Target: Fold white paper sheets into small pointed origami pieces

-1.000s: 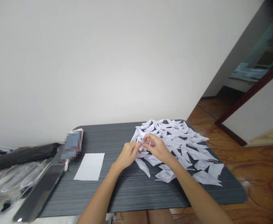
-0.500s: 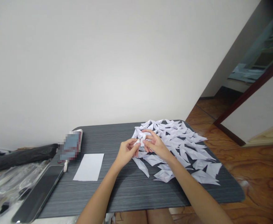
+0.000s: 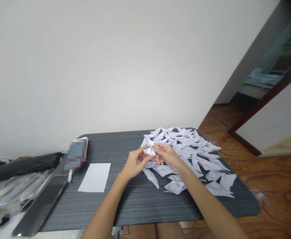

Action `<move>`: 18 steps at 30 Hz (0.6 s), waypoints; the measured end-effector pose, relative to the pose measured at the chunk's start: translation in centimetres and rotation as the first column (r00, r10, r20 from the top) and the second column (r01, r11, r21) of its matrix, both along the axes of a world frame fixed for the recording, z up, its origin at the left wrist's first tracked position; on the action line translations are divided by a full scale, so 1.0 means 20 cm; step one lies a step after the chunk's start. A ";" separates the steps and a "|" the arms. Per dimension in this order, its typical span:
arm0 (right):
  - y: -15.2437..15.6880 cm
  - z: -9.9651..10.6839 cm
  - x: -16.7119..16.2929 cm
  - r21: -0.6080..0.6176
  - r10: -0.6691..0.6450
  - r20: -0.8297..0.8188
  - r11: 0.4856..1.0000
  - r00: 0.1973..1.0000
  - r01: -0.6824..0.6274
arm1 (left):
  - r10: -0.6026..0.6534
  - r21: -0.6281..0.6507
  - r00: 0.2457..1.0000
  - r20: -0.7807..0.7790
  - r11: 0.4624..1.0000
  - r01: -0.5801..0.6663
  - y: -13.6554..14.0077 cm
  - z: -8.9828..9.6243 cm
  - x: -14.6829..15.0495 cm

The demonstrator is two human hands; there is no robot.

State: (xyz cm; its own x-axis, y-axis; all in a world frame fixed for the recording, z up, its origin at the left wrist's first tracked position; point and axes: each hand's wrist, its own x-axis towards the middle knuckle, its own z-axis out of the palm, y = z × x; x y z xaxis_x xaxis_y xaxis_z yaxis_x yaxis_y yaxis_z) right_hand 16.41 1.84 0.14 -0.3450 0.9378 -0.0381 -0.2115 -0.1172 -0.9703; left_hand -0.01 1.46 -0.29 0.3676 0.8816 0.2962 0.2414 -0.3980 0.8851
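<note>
Between my two hands is a small folded white paper boat (image 3: 149, 151), held just above the near left part of a spread of similar pieces. My left hand (image 3: 137, 161) pinches its left side between thumb and fingers. On the other side, the fingers of my right hand (image 3: 164, 153) grip its right edge. Behind and to the right lie several folded white paper boats (image 3: 185, 141), pointed at their ends and partly overlapping. My right forearm covers some of them.
A flat white sheet of paper (image 3: 95, 177) lies on the dark table (image 3: 125, 146) left of my hands. Farther left are a phone (image 3: 42, 202) and a blurred-out item (image 3: 74, 154). Plastic-wrapped goods (image 3: 8, 196) are beside the table, and a wall rises behind it.
My fingers have shifted on the folded paper, which now shows a wider, flatter face between them. My right fingers have drawn closer together. The other paper pieces have stayed in place.
</note>
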 end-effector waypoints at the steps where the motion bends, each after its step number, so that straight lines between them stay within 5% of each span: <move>1: 0.00 0.00 0.00 -0.018 -0.001 -0.012 1.000 1.000 0.001 | 0.007 0.089 0.999 -0.046 0.996 -0.003 0.00 0.00 0.00; 5: 0.00 0.01 0.00 -0.044 0.021 0.006 0.999 1.000 -0.021 | 0.034 0.282 0.996 -0.084 0.959 -0.009 -0.01 0.01 0.00; 18: 0.01 -0.04 0.01 0.160 -0.021 0.214 0.987 0.977 -0.014 | 0.144 0.237 0.978 -0.150 0.966 -0.106 -0.01 0.00 0.01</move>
State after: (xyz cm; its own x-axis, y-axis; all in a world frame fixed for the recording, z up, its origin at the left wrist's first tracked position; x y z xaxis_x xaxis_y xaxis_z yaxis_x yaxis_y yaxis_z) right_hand 16.66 2.13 -0.59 -0.3420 0.9389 0.0393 0.0028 0.0428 -0.9991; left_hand 0.20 1.29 -0.29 0.3190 0.8403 0.4383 0.4364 -0.5408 0.7191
